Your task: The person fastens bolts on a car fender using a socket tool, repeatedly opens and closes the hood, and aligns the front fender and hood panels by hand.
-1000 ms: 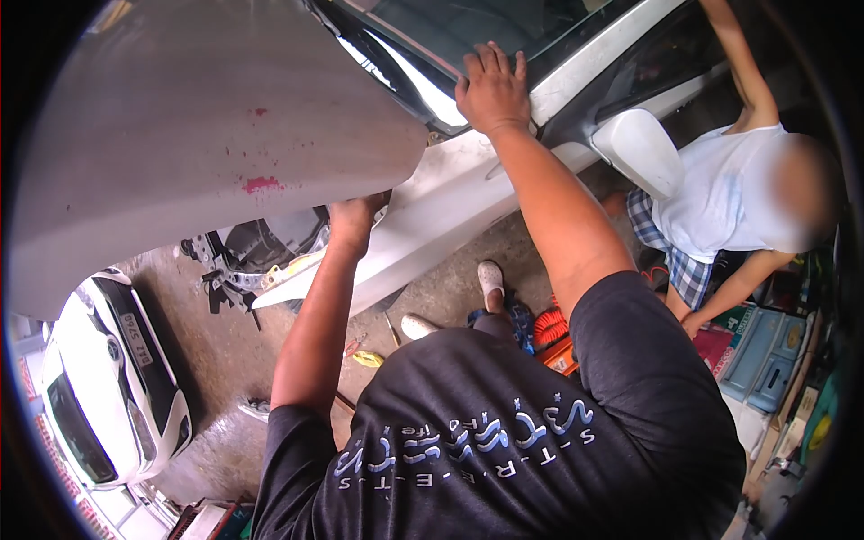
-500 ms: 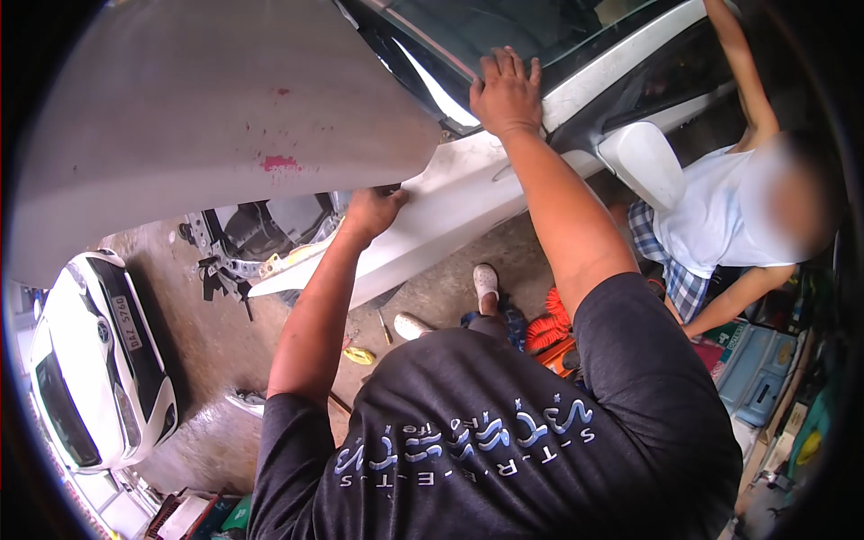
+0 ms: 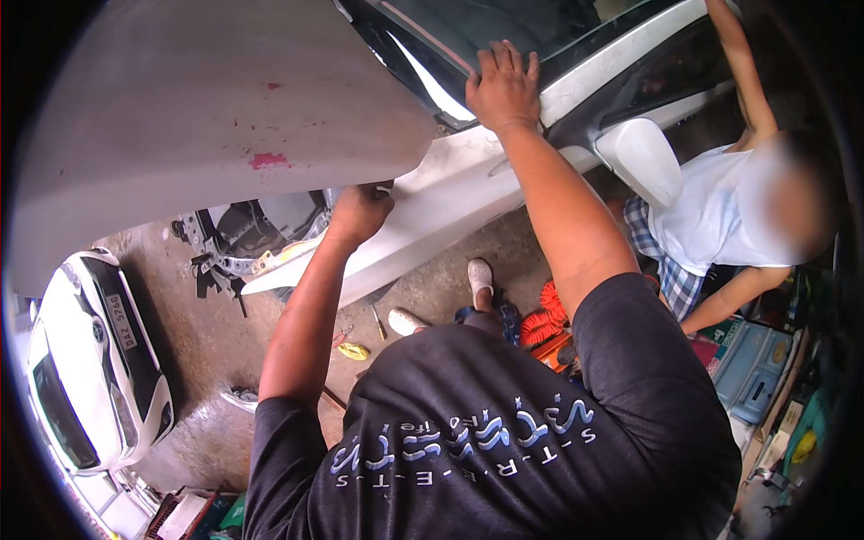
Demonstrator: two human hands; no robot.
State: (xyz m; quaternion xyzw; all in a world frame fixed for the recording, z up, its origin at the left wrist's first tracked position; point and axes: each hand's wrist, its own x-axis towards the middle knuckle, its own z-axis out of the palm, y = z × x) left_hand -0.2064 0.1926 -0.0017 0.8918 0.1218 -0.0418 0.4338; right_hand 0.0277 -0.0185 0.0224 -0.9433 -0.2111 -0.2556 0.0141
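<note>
- Left hand, centre: fingers bent at the lower edge of the hood; fingertips partly hidden, grip cannot be told.
- Right hand, upper centre: spread flat, grasping nothing, beside the windshield.
- Hood, grey with red patches, upper left: directly above the left hand, left of the right. Presumably stiff, broad, rather heavy, smooth enough to slip; best held beneath its edge, near the corner.
- Fender, white, centre: just right of the left hand.

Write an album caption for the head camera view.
Left hand at the raised hood, right hand by the windshield.
</note>
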